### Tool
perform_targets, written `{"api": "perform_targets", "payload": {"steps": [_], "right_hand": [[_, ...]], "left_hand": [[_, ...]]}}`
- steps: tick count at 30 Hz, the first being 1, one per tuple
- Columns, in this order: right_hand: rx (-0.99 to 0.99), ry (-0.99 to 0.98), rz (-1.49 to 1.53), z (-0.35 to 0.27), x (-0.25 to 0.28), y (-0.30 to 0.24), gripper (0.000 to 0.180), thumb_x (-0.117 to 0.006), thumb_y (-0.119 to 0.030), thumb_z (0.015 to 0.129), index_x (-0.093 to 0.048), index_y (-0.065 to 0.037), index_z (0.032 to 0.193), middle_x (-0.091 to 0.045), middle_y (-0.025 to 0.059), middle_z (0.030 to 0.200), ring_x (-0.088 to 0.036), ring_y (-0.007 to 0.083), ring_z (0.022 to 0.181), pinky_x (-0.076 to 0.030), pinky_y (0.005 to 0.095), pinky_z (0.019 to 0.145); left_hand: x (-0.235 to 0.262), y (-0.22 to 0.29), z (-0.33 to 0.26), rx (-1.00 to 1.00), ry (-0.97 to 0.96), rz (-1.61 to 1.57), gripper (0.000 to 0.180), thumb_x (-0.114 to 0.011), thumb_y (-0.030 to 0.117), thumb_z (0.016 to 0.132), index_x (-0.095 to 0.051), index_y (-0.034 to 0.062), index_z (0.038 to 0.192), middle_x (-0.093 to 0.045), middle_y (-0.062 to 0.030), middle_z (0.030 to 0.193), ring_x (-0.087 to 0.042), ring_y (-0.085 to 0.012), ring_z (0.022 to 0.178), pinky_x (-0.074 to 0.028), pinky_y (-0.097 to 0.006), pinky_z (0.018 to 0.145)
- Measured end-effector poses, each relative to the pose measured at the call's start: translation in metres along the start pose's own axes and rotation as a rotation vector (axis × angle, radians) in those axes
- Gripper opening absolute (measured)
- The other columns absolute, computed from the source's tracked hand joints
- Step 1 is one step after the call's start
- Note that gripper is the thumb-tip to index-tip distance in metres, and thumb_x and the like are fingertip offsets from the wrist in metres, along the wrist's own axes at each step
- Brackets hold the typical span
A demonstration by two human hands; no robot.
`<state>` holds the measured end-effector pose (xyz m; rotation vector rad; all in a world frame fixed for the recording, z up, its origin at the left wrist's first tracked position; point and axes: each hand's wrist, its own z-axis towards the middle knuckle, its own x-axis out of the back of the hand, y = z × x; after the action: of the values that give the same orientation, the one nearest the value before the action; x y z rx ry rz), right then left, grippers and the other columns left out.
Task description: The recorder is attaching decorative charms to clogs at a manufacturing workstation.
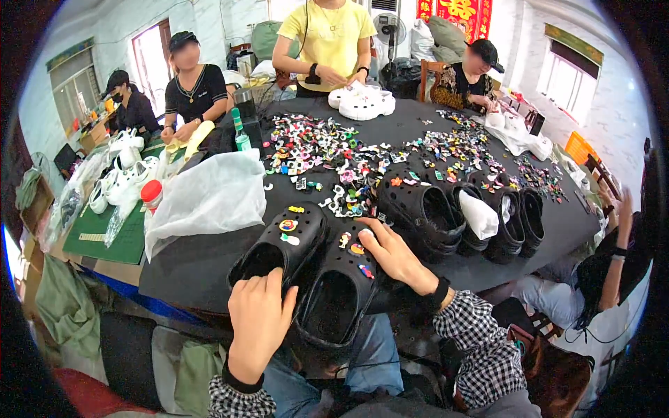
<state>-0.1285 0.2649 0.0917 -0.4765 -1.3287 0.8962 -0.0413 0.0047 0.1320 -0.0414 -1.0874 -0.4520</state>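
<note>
Head view: my left hand [259,322] grips the heel of one black foam clog [282,244], already wearing three charms. My right hand [396,256] lies spread on the second clog [338,289], maybe pressing a charm in. Glossy loose charms [327,157] remain at 12 o'clock on the black tabletop [188,268].

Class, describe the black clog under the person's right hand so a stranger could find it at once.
Start at the black table and go to its near edge, where two black clogs lie side by side. Take the right clog, under the right hand. Unlike the left clog, its heel overhangs the edge.
</note>
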Motion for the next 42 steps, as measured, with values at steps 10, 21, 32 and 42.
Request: {"api": "perform_targets", "payload": {"steps": [10, 21, 32, 42], "right_hand": [[0.392, -0.06, -0.024, 0.03, -0.027, -0.045, 0.047, -0.056, -0.033, 0.094, -0.048, -0.007, 0.132, -0.055, 0.0251, 0.113, -0.053, 0.0396, 0.109, -0.043, 0.0428, 0.095], [0.382, -0.299, 0.075, 0.08, -0.049, -0.024, 0.049, -0.043, -0.037, 0.101, -0.045, -0.001, 0.135, -0.053, 0.0253, 0.124, -0.05, 0.0377, 0.118, -0.039, 0.0402, 0.102], [0.382, -0.227, 0.092, 0.068, -0.051, -0.029, 0.049, -0.04, -0.035, 0.102, -0.043, -0.001, 0.137, -0.051, 0.0261, 0.123, -0.051, 0.0385, 0.117, -0.04, 0.0394, 0.101], [0.562, -0.035, -0.252, 0.032, -0.01, -0.032, 0.044, -0.062, -0.028, 0.09, -0.054, 0.0, 0.124, -0.052, 0.0222, 0.124, -0.051, 0.0377, 0.116, -0.044, 0.0433, 0.098]], "left_hand": [[0.018, 0.011, -0.034, 0.269, -0.107, -0.284, 0.054, -0.064, 0.025, 0.088, -0.047, -0.0033, 0.131, -0.064, -0.0199, 0.091, -0.064, -0.0354, 0.077, -0.052, -0.043, 0.068], [0.021, -0.012, -0.055, 0.289, -0.134, -0.362, 0.053, -0.063, 0.023, 0.09, -0.045, -0.007, 0.13, -0.056, -0.0265, 0.116, -0.059, -0.0375, 0.094, -0.049, -0.041, 0.08], [0.012, -0.017, -0.021, 0.211, -0.235, -0.142, 0.057, -0.059, 0.049, 0.089, -0.055, -0.0081, 0.093, -0.056, -0.0244, 0.1, -0.055, -0.0418, 0.097, -0.045, -0.045, 0.086], [-0.001, -0.009, -0.025, 0.266, -0.12, -0.05, 0.05, -0.07, 0.041, 0.079, -0.057, -0.0065, 0.088, -0.057, -0.0237, 0.098, -0.055, -0.0415, 0.096, -0.044, -0.048, 0.084]]}}
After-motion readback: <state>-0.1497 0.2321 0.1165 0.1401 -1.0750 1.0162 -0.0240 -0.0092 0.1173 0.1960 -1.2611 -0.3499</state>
